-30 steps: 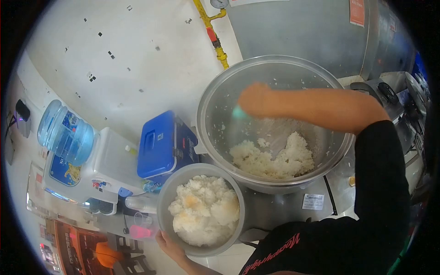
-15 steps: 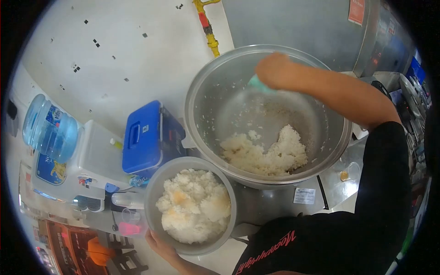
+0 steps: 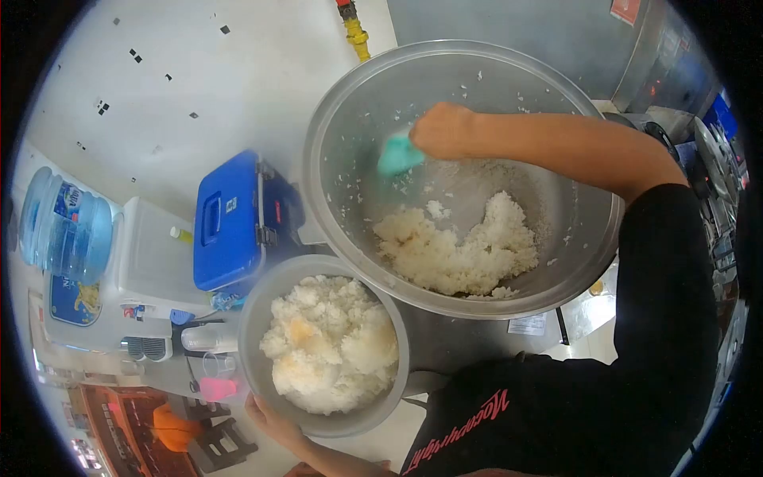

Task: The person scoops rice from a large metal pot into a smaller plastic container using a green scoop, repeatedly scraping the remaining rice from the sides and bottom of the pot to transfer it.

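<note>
My right hand [image 3: 445, 131] reaches into a large metal pot [image 3: 342, 119] and grips a teal rice paddle [image 3: 397, 155], whose blade rests against the pot's left inner wall. A mound of cooked white rice [image 3: 457, 250] lies at the pot's bottom. Below and to the left, my left hand [image 3: 270, 417] holds the near rim of a smaller grey bowl [image 3: 254, 318] heaped with cooked rice [image 3: 330, 346]. The bowl touches the big pot's outer side.
A blue box [image 3: 226, 222] sits left of the pot. A water dispenser with a blue bottle [image 3: 60, 226] stands further left. A yellow pipe [image 3: 354, 28] runs up the white wall. Metal kitchen equipment [image 3: 683, 87] fills the right side.
My right hand moved the paddle from the pot's far rim down and left onto the inner wall. The view shifted slightly. My left hand still holds the bowl.
</note>
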Demonstrator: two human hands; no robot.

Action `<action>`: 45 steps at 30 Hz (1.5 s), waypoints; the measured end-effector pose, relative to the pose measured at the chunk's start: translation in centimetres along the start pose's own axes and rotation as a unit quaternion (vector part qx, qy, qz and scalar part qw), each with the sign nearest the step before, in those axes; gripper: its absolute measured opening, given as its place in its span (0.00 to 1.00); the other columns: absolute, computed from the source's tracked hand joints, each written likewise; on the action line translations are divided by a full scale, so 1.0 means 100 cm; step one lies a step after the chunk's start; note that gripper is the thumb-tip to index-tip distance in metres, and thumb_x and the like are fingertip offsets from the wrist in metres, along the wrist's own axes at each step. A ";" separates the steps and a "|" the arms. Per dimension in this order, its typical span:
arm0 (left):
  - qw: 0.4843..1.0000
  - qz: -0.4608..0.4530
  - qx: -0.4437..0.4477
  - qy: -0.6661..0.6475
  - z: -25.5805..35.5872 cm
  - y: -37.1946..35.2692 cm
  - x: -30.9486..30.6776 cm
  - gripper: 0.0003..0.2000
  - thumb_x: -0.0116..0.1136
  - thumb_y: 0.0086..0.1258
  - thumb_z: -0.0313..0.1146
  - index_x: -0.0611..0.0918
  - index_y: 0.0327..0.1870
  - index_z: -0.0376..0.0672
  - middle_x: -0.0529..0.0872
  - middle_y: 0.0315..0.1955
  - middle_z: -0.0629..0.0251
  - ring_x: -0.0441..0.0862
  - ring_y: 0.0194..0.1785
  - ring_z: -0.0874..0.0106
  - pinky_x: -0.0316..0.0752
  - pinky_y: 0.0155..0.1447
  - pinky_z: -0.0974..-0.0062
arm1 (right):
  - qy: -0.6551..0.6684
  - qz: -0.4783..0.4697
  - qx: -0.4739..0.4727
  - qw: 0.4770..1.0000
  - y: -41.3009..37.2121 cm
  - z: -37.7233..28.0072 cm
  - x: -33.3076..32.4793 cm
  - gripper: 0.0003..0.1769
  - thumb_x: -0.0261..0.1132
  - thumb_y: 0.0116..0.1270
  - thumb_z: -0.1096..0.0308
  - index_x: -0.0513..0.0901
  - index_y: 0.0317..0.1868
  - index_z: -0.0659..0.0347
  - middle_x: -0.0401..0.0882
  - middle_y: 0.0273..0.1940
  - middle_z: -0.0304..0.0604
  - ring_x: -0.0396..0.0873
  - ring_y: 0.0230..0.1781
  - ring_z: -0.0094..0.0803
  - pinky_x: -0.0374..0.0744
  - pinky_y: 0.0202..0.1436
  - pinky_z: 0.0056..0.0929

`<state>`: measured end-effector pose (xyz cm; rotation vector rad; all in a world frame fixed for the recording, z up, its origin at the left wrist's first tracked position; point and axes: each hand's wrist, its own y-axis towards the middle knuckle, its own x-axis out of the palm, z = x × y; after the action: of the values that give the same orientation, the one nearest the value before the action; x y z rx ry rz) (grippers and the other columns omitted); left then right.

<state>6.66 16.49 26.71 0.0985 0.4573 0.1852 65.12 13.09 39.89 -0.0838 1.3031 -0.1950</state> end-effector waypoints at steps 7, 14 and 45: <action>1.000 -0.005 -0.013 0.004 -0.002 0.001 -0.004 0.21 0.47 0.85 0.44 0.76 0.60 0.32 0.80 0.52 0.58 0.77 0.55 0.67 0.71 0.62 0.68 | 0.060 -0.060 -0.002 0.996 -0.023 -0.011 -0.047 0.13 0.67 0.62 0.69 0.86 0.45 0.65 0.88 0.36 0.58 0.88 0.40 0.53 0.86 0.43 0.49; 1.000 -0.002 -0.011 0.018 -0.004 0.004 -0.003 0.20 0.46 0.84 0.43 0.79 0.58 0.33 0.80 0.51 0.58 0.77 0.54 0.65 0.70 0.62 0.67 | -0.013 -0.004 0.038 0.999 -0.005 0.026 0.008 0.10 0.66 0.67 0.66 0.88 0.43 0.63 0.89 0.39 0.52 0.89 0.41 0.50 0.86 0.44 0.48; 0.992 -0.005 -0.045 0.119 0.007 0.003 -0.003 0.24 0.45 0.83 0.49 0.79 0.62 0.36 0.83 0.50 0.58 0.79 0.52 0.64 0.72 0.58 0.66 | 0.274 -0.276 -0.084 0.917 -0.141 -0.020 -0.052 0.22 0.65 0.72 0.57 0.84 0.34 0.74 0.83 0.29 0.62 0.83 0.32 0.58 0.81 0.40 0.50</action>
<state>6.71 16.65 27.50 -0.0142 0.6861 0.2092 60.52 0.40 46.73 -0.5836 1.8346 -0.6217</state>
